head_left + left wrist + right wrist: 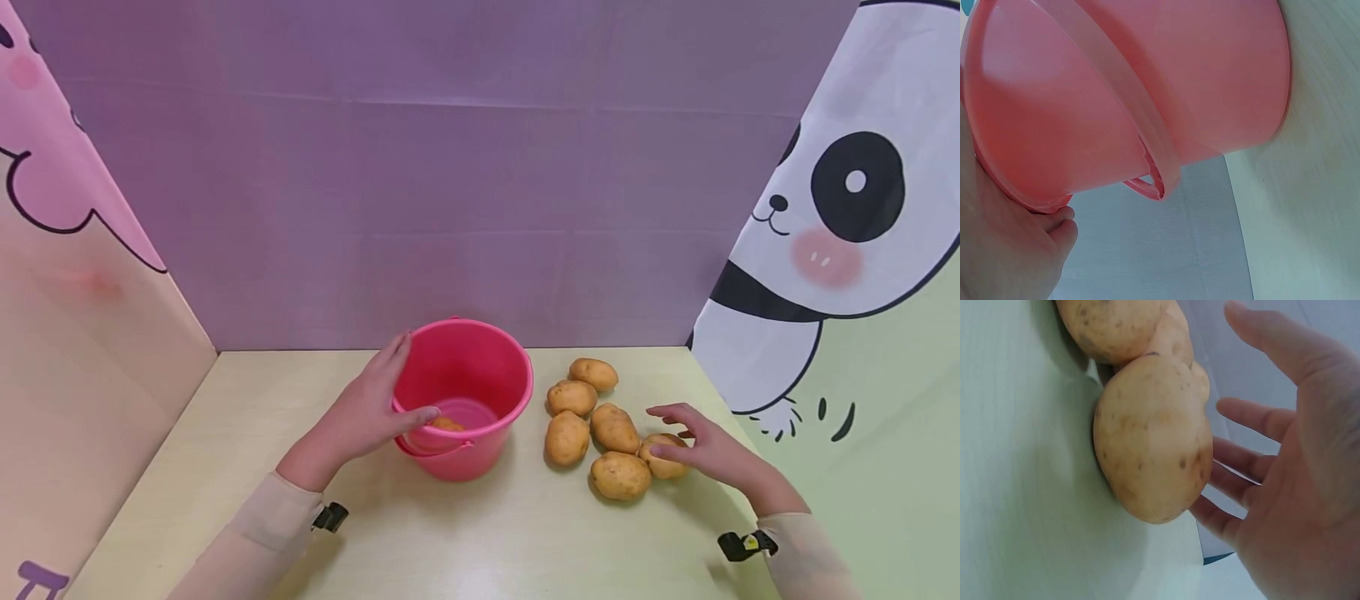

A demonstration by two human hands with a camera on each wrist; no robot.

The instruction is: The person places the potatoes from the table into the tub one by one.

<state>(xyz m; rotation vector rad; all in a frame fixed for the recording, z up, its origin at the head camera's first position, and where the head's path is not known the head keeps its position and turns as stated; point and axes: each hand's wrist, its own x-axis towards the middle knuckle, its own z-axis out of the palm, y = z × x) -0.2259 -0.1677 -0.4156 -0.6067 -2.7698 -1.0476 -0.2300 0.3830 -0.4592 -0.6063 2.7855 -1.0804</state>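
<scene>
A pink bucket [498,446] stands upright on the table, its handle hanging down over the near side. My left hand [367,412] holds its left rim, the thumb over the edge. Part of a potato [447,423] shows at the bucket's bottom. On the right, several potatoes [613,429] lie in a loose cluster. My right hand [705,446] hovers around the rightmost potato [1150,440], fingers spread and slightly bent. In the right wrist view, the fingertips are close behind that potato; whether they touch it I cannot tell. Nothing is in the right palm.
The pale table [517,550] meets a purple backdrop [472,183] behind the bucket. A pink, cartoon-printed panel [97,333] flanks it on the left, and a panda-printed panel [885,467] on the right, close to my right forearm.
</scene>
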